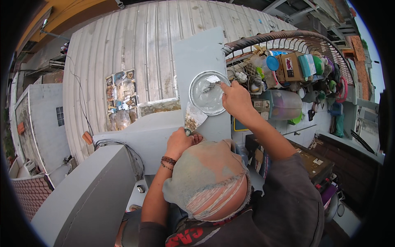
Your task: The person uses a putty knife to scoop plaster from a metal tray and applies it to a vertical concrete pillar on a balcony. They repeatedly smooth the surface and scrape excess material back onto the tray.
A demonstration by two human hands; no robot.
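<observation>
"What do the hands have hold of?"

"A scraper each. The left hand (179, 142) is curled shut around the handle of one scraper (196, 118), its broad, stained blade pointing away from the body. The right hand (238, 100) grips the other scraper (212, 79), its fingers closed and its pale blade over the round tray (216, 101)."

"And where is that tray?"

"It lies flat on the grey ledge (200, 48), ahead of the bent knee (205, 171) in torn trousers. A lump of grey paste (207, 87) sits inside, just beside the right blade."

"Does the left blade touch the tray?"

"I can't tell; its tip is right by the near-left rim."

"What's around them?"

"A ribbed metal roof (154, 53) on the left. On the right, a curved railing (284, 36), a cardboard box (293, 68) and a clear plastic bin (284, 105), among heaped household things."
</observation>
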